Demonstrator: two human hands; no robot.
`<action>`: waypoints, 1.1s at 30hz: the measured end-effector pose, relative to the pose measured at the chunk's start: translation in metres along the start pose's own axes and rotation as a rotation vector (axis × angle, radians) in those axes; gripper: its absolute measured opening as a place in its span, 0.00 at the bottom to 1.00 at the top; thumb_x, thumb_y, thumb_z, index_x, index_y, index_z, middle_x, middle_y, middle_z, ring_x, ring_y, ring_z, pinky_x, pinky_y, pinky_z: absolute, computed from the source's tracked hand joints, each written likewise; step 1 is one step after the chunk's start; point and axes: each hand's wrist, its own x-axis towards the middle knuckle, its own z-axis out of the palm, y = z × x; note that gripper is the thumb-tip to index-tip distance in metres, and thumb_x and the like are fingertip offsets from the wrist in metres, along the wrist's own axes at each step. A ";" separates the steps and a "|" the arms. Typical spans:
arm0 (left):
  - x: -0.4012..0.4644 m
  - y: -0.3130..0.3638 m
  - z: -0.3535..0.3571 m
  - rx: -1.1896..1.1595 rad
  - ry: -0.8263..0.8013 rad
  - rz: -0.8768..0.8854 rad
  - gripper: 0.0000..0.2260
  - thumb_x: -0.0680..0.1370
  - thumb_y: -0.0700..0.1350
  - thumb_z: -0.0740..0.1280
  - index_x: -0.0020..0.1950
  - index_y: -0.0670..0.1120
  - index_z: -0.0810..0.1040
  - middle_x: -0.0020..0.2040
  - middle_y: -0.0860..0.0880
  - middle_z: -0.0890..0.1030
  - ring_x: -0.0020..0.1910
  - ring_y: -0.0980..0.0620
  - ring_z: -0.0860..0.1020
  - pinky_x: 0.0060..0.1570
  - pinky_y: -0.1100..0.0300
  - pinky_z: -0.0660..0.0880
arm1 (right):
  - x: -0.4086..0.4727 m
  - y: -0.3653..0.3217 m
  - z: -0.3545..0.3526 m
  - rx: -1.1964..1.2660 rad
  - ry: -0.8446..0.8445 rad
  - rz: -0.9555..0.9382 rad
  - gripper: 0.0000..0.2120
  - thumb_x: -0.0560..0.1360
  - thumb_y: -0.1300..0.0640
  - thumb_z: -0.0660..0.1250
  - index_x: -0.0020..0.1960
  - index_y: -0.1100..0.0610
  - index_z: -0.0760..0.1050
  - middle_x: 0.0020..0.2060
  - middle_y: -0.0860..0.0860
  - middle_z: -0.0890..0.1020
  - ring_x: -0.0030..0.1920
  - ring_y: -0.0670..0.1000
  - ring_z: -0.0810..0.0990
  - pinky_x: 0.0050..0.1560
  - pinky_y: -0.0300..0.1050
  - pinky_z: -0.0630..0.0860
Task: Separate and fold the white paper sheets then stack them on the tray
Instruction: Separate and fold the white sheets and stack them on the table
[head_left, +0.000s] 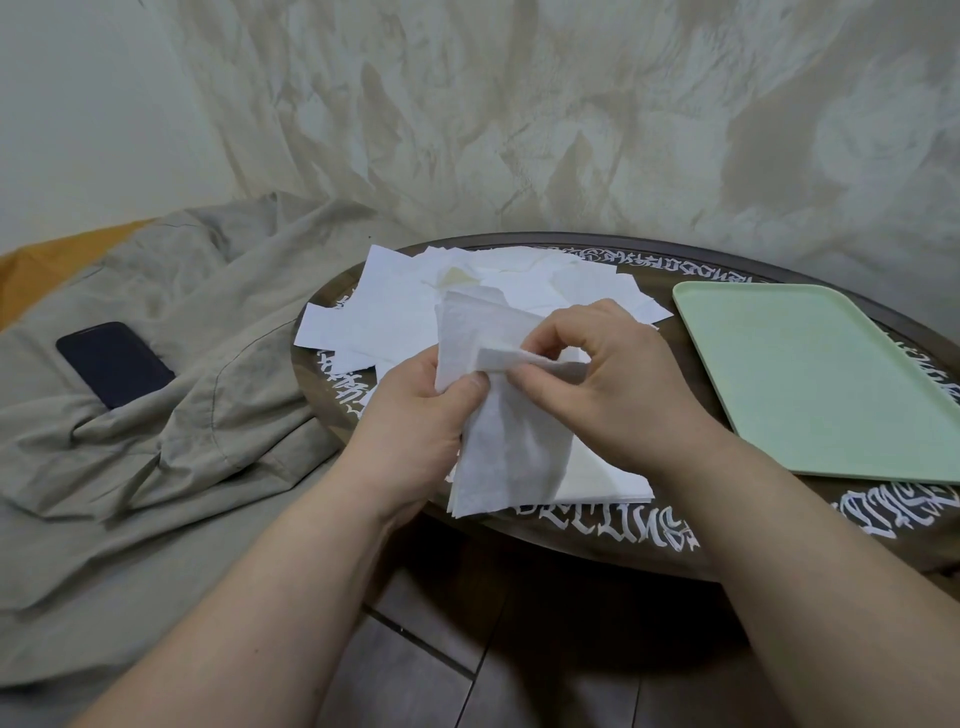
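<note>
I am looking into what appears to be a home, likely a bedroom or living corner. A low round dark table (597, 540) with white ornate lettering around its rim stands over dark floor tiles (431, 670). Beside it lies rumpled beige bedding (156, 415) over an orange surface (47, 265), with a dark phone (114, 364) resting on the cloth. A wrinkled pale sheet (519, 114) hangs as a backdrop behind the table, next to a plain white wall (78, 104).
</note>
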 end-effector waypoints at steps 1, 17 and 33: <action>0.000 0.001 -0.001 -0.006 0.000 -0.004 0.11 0.73 0.43 0.63 0.49 0.49 0.84 0.50 0.44 0.86 0.51 0.44 0.83 0.50 0.50 0.78 | 0.000 0.001 -0.001 0.033 -0.011 0.032 0.05 0.73 0.54 0.71 0.39 0.52 0.78 0.37 0.45 0.80 0.44 0.46 0.74 0.44 0.40 0.68; -0.004 0.013 0.006 -0.185 0.046 -0.062 0.14 0.81 0.33 0.59 0.45 0.44 0.82 0.43 0.45 0.86 0.40 0.51 0.84 0.41 0.58 0.81 | -0.002 -0.001 -0.003 0.390 -0.072 0.232 0.09 0.73 0.68 0.67 0.40 0.55 0.79 0.37 0.44 0.82 0.38 0.41 0.77 0.40 0.30 0.71; 0.000 0.014 -0.006 0.109 0.249 0.126 0.11 0.68 0.41 0.69 0.46 0.53 0.84 0.47 0.49 0.86 0.49 0.45 0.83 0.53 0.49 0.79 | -0.002 0.001 -0.014 0.349 0.052 0.220 0.11 0.69 0.65 0.65 0.33 0.51 0.78 0.42 0.42 0.84 0.47 0.44 0.80 0.46 0.38 0.74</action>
